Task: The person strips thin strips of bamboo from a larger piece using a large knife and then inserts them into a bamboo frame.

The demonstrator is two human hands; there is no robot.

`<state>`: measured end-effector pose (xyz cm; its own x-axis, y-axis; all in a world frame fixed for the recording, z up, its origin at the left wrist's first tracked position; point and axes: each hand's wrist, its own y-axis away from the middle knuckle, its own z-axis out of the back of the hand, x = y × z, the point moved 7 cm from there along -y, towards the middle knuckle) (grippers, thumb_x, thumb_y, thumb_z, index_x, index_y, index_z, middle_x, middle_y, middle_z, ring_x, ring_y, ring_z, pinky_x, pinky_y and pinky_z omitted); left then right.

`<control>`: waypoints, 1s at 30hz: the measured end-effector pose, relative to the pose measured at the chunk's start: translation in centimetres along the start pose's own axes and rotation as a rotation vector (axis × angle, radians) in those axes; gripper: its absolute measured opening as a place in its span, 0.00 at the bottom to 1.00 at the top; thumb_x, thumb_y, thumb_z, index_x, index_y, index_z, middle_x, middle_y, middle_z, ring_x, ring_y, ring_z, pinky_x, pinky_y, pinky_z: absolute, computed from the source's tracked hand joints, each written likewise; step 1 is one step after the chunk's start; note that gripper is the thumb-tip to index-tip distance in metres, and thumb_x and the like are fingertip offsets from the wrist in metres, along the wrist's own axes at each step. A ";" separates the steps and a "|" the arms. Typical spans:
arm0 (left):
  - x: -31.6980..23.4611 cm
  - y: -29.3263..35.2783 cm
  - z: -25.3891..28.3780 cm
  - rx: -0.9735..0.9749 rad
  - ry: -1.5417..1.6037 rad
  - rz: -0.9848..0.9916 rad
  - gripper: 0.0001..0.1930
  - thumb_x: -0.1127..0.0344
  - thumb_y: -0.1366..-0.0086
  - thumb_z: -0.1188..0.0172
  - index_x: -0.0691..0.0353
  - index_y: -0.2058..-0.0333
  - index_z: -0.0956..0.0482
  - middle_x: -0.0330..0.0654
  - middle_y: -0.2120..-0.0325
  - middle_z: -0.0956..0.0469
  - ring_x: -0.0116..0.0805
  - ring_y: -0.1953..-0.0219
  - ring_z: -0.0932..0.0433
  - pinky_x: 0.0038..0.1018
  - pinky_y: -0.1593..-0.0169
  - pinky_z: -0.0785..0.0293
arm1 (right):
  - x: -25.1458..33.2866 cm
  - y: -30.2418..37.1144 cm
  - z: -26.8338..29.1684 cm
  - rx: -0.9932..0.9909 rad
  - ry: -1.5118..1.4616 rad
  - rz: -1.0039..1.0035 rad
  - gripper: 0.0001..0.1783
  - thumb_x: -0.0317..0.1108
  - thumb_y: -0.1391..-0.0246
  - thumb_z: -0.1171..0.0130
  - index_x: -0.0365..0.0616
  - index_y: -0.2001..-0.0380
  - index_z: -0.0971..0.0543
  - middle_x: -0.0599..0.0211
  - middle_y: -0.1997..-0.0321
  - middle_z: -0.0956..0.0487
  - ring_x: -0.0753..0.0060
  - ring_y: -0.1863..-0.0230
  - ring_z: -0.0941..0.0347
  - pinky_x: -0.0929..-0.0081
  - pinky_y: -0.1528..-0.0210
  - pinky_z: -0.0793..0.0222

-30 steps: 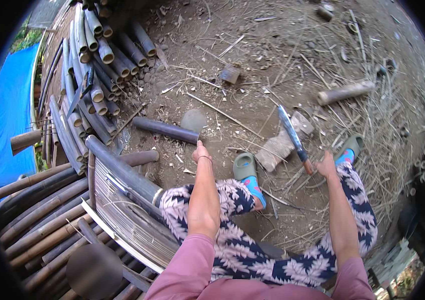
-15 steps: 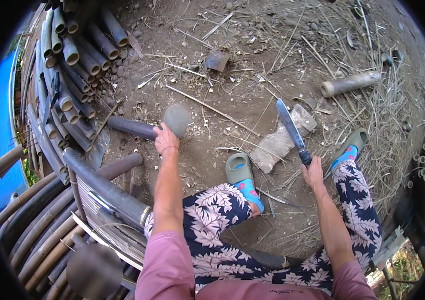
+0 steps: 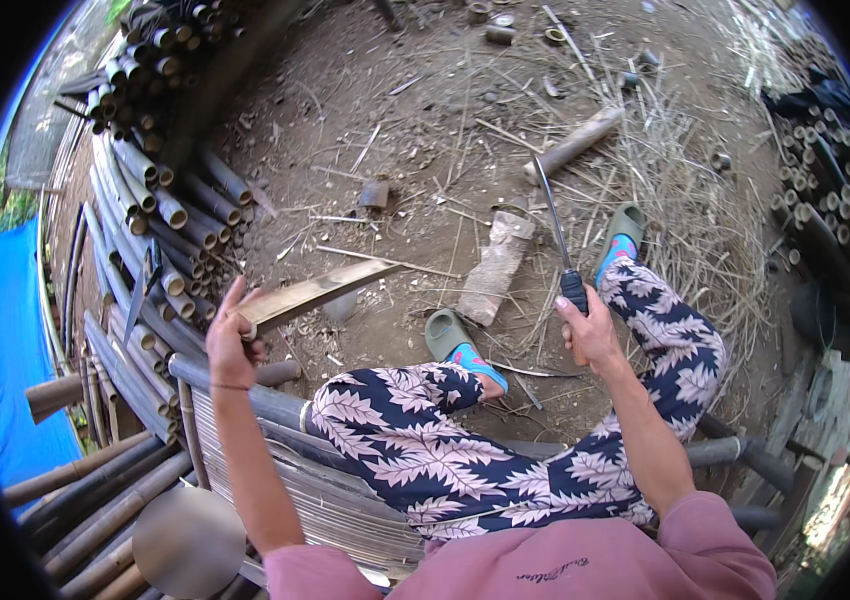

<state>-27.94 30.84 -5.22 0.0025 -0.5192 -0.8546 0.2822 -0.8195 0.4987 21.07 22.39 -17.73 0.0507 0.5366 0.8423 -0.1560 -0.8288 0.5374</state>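
Note:
On the left, my left hand (image 3: 233, 335) grips one end of a split bamboo piece (image 3: 323, 288), its pale hollow side showing. The piece is lifted off the ground, its far end pointing right toward the middle. A long machete (image 3: 552, 215) is in my right hand (image 3: 590, 332), fingers wrapped round its black handle, blade pointing up and away. The blade is apart from the bamboo. Between my feet and a little ahead lies a rough wooden block (image 3: 497, 265), just left of the machete.
Bamboo tubes (image 3: 170, 215) are stacked at the left, and more (image 3: 835, 200) at the right. A short bamboo length (image 3: 575, 145) lies beyond the block. Dry strips and straw (image 3: 685, 250) litter the dirt. A small brown block (image 3: 373, 193) lies farther off.
My left hand has lifted the bamboo piece from the ground and moved left, turning its hollow side into view. The machete has risen and turned edge-on. The view has shifted.

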 end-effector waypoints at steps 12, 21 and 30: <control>4.3 7.1 -23.4 0.434 0.523 0.009 0.08 0.76 0.39 0.50 0.58 0.62 0.28 0.39 0.60 0.25 0.22 0.78 0.32 0.19 0.75 0.32 | 6.0 10.8 4.5 0.033 0.074 0.069 0.22 0.31 0.44 0.43 0.37 0.47 0.31 0.69 0.73 0.28 0.80 0.75 0.30 0.79 0.73 0.32; 8.2 4.7 -28.4 0.470 0.283 -0.164 0.20 0.71 0.33 0.45 0.64 0.43 0.33 0.37 0.64 0.25 0.18 0.74 0.28 0.19 0.69 0.25 | 8.1 9.1 1.0 0.066 0.420 0.375 0.22 0.39 0.43 0.41 0.34 0.51 0.30 0.51 0.68 0.24 0.56 0.69 0.25 0.65 0.64 0.30; 9.0 5.8 -29.4 0.417 0.186 -0.295 0.18 0.68 0.37 0.36 0.63 0.51 0.28 0.33 0.65 0.26 0.18 0.65 0.27 0.16 0.63 0.30 | 9.5 7.2 -1.3 0.060 0.741 0.560 0.22 0.43 0.42 0.41 0.36 0.54 0.29 0.51 0.64 0.26 0.47 0.69 0.24 0.60 0.67 0.27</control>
<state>1.95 28.54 -14.28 0.1607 -0.2317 -0.9594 -0.1082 -0.9703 0.2162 19.11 21.68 -5.94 -0.6628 0.0031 0.7488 0.0847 -0.9933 0.0791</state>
